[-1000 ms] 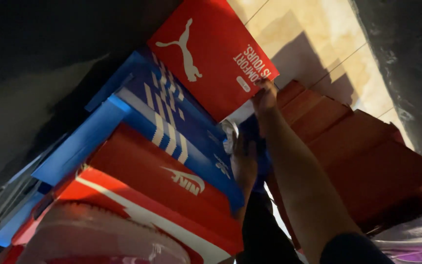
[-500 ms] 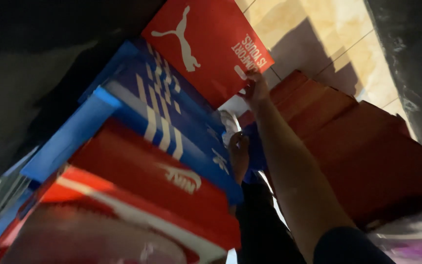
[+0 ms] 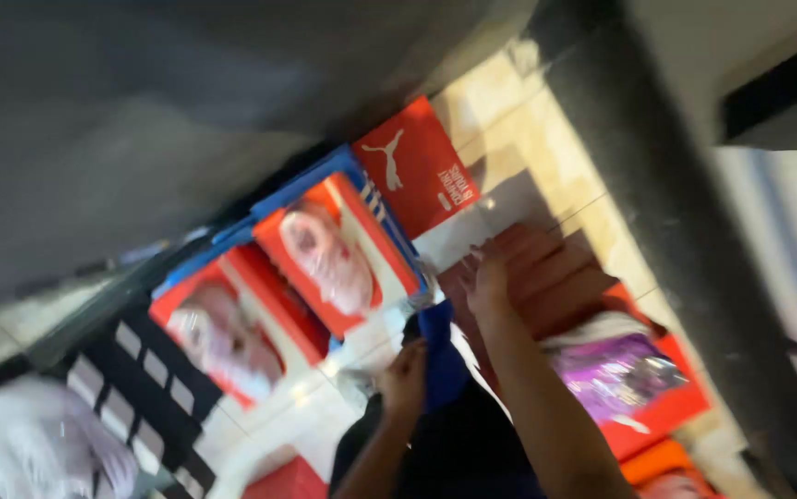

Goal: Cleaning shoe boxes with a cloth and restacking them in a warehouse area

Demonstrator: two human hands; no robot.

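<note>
My left hand (image 3: 405,374) is closed around the lower end of a blue box (image 3: 440,356), which runs up beside two open red boxes. Each of those holds a pink shoe, one near (image 3: 334,249) and one further left (image 3: 218,333). My right hand (image 3: 489,277) reaches forward with its fingers spread, the tips resting on a stack of dark red boxes (image 3: 560,282). Beyond it lies a closed red box (image 3: 417,166) with a white animal logo. The whole picture is blurred.
A red box with a purple plastic bag (image 3: 615,374) sits right of my right arm. A dark pillar (image 3: 676,231) crosses the right side. A black-and-white checked box (image 3: 149,388) and pale shoes (image 3: 38,444) are at lower left. Tiled floor (image 3: 519,120) lies beyond.
The view has pulled back and swung, so the boxes look smaller and the open ones with pink shoes now show. My right hand stays at the red stack; my left still grips the blue box.
</note>
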